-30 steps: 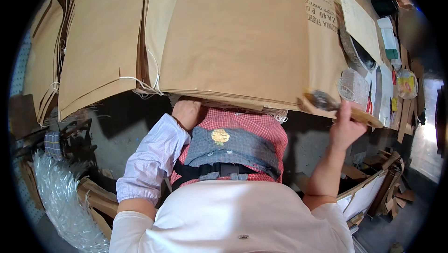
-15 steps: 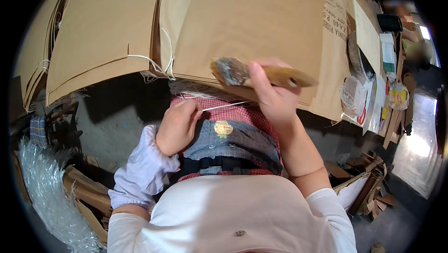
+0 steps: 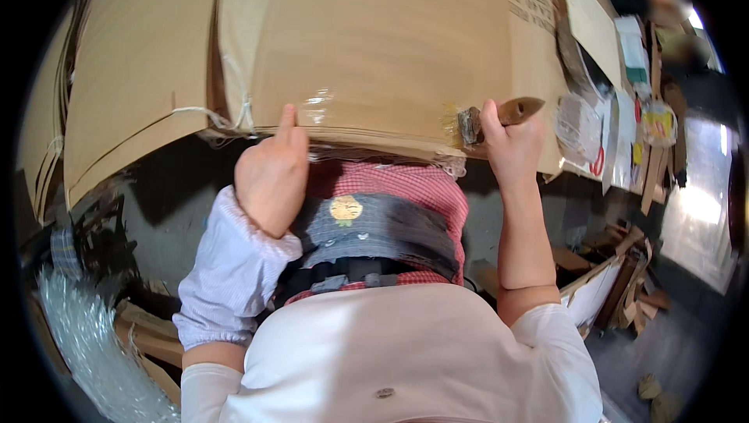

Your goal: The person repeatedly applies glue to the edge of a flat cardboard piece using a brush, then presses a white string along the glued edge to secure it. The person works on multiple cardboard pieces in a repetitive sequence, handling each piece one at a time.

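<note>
A stack of brown kraft paper sheets (image 3: 374, 49) lies before me, its near edge toward my body. My left hand (image 3: 269, 173) rests at that edge, one or two fingers stretched out on the paper and the others curled under. Just beyond its fingertips is a shiny, wet-looking patch (image 3: 317, 103). My right hand (image 3: 515, 142) grips a flat paintbrush (image 3: 521, 110) by its wooden handle. The brush's grey, coated bristles are on or just above the sheet near its right front edge, beside a yellowish smear. Frayed white strings (image 3: 452, 164) hang under the front edge.
More brown paper stacks (image 3: 140, 56) stand on the left, with white string (image 3: 207, 113) at their corner. To the right lie a clear plastic bag (image 3: 577, 130), red-handled scissors (image 3: 598, 162) and papers. Clear plastic strips (image 3: 94, 345) are heaped at lower left, cardboard scraps (image 3: 624, 290) at lower right.
My left hand has moved forward onto the paper's edge, and the white string stretched from it is out of sight. The brush has moved right. A shiny patch now shows on the sheet.
</note>
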{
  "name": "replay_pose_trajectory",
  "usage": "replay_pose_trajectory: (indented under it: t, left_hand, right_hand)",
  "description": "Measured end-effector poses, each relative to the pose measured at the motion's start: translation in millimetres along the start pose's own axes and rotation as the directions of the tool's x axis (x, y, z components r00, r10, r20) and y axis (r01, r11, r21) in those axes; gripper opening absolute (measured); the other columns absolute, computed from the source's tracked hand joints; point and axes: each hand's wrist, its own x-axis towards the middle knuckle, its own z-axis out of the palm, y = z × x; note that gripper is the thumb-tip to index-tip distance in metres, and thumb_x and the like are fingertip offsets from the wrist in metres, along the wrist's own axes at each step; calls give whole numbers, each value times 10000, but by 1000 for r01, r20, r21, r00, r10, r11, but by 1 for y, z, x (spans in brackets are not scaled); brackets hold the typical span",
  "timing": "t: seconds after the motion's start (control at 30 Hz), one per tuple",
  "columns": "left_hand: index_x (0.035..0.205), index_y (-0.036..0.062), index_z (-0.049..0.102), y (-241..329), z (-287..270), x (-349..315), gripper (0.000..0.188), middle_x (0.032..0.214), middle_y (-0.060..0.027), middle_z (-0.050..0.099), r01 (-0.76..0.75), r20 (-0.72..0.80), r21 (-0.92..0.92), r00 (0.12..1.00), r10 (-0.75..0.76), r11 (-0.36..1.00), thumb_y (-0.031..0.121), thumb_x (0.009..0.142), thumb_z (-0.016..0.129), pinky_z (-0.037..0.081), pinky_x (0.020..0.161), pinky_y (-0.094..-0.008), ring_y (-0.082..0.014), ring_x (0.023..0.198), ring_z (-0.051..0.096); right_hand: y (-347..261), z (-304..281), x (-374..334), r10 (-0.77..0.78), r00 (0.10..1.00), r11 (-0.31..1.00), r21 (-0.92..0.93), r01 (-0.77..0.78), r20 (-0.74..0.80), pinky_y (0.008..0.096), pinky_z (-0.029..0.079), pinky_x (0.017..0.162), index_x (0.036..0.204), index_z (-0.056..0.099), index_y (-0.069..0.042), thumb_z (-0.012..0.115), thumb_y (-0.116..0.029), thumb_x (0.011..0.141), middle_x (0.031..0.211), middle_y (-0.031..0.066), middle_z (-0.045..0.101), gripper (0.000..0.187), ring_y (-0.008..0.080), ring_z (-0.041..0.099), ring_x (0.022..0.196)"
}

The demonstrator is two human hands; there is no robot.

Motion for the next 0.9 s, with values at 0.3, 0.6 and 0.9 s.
replay_pose_trajectory:
  t: [0.3,0.6,0.9]
  left_hand:
    - [868,-15,494,7,-3,4,190,1263,-251,511,38,90,0,995,-38,999,-1,696,572,514,568,-370,-300,665,629]
    - [834,2,496,6,-15,0,91,1228,-214,553,21,-19,-252,999,-27,968,-7,794,577,475,615,-374,-358,723,597]
    - [759,-11,592,31,-103,-10,74,646,-83,579,-39,12,-918,992,127,394,15,765,662,388,488,-251,-144,536,523]
  right_hand:
    - [-2,-27,6,223,972,917,354,-185,-70,367,456,531,713,640,3,636,-240,822,596,37,593,267,202,573,534]
    - [176,-121,32,-154,959,878,-478,22,-240,330,479,755,1057,639,30,596,-78,857,922,94,652,231,216,612,839]
    - [14,11,-80,-577,780,729,584,358,242,357,500,791,1090,628,-17,632,-20,795,989,127,642,295,274,617,894]
